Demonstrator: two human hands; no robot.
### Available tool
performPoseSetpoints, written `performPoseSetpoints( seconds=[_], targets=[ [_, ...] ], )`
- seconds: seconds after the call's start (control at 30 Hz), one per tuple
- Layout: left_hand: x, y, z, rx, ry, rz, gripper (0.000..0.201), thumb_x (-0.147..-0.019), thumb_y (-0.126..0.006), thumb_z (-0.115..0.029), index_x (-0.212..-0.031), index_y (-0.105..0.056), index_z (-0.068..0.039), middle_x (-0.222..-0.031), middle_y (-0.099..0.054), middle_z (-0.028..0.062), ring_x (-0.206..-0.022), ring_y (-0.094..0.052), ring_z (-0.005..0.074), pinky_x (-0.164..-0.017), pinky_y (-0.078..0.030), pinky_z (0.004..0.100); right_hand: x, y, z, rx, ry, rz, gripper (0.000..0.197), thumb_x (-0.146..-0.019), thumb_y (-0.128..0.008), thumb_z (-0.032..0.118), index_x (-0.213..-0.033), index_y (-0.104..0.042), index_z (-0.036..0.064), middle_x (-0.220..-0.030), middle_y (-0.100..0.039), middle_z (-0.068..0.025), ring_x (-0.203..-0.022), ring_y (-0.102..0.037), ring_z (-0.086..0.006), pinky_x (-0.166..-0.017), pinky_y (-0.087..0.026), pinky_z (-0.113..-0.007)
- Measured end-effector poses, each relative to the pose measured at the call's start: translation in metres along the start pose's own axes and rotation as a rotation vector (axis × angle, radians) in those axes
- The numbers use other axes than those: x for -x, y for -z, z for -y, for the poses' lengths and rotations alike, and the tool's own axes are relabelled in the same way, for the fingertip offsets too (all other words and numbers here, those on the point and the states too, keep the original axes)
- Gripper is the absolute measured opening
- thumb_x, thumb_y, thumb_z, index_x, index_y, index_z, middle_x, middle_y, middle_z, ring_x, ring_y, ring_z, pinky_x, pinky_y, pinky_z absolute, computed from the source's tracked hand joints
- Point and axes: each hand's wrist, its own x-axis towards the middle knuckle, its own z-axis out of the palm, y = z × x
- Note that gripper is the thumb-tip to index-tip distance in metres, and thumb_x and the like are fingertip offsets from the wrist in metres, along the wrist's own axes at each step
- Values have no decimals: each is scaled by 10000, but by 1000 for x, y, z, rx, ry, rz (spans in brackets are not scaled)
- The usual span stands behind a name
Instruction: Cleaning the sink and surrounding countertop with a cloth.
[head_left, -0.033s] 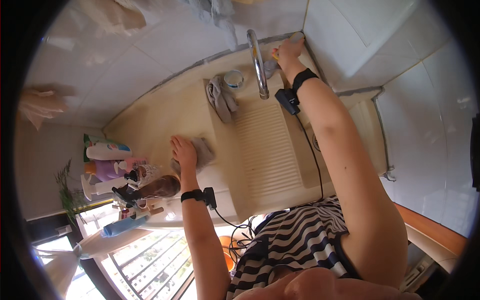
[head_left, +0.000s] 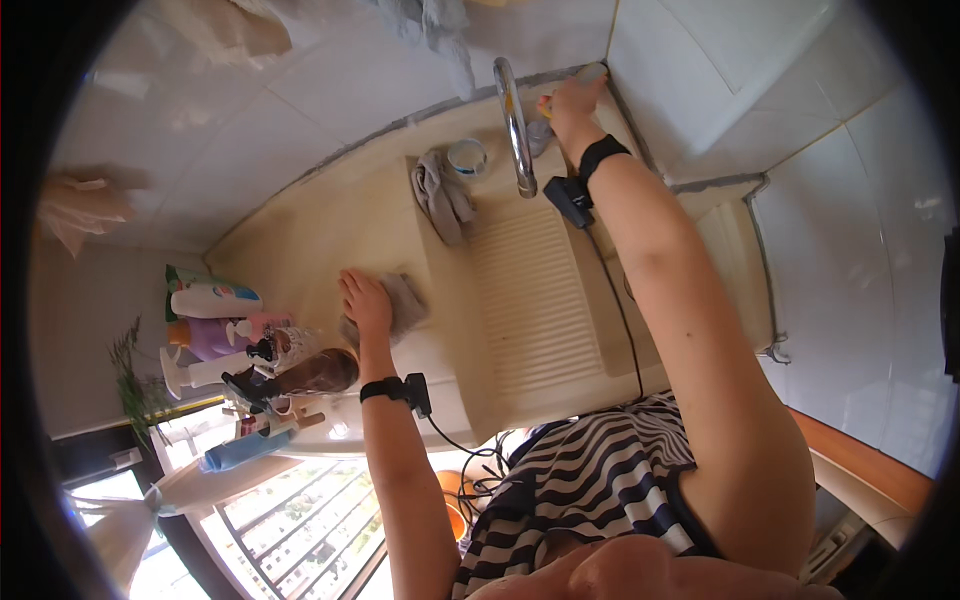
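Observation:
My left hand [head_left: 366, 303] lies on the beige counter [head_left: 320, 215] at the edge of a grey cloth [head_left: 405, 305], its fingers stretched out flat. In the far right corner, behind the chrome faucet [head_left: 515, 135], my right hand [head_left: 575, 105] has its fingers bent in. A bit of yellow shows at its left side and a pale object [head_left: 592, 73] just beyond it; what the fingers grip is too small to make out. Beside that hand sits a small greyish item [head_left: 539, 138].
A second grey cloth [head_left: 440, 195] hangs over the basin's left edge beside a clear round cup [head_left: 467, 157]. The ribbed washboard [head_left: 535, 305] slopes in the middle. Several bottles [head_left: 215, 300] crowd the left end. A black cable [head_left: 615, 300] runs from my right wrist band.
My right hand and forearm have shifted slightly left in the corner. My left hand and the grey cloth under it have hardly moved.

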Motion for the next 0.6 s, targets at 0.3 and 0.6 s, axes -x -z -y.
performPoseSetpoints(
  seconds=[0.3, 0.6],
  targets=[
    [1, 45, -21, 155, 13, 134, 514, -905, -421, -255, -1344, -288, -22, -1418, -258, 181, -1315, -239, 325, -985, -305, 493, -36, 30, -3, 326, 97, 304, 668, -839, -518, 116, -1391, -155, 215, -743, -495, -134, -483, -504, -248, -450, -478, -413],
    [43, 175, -201, 823, -454, -358, 234, -854, -490, -24, -1082, -497, 30, -1084, -529, 219, -994, -512, 374, -851, -417, 413, 8, 15, -10, 458, 181, 371, 524, -894, -450, 117, -1358, -221, 199, -705, -479, -105, -483, -502, -230, -466, -489, -390]
  ],
)
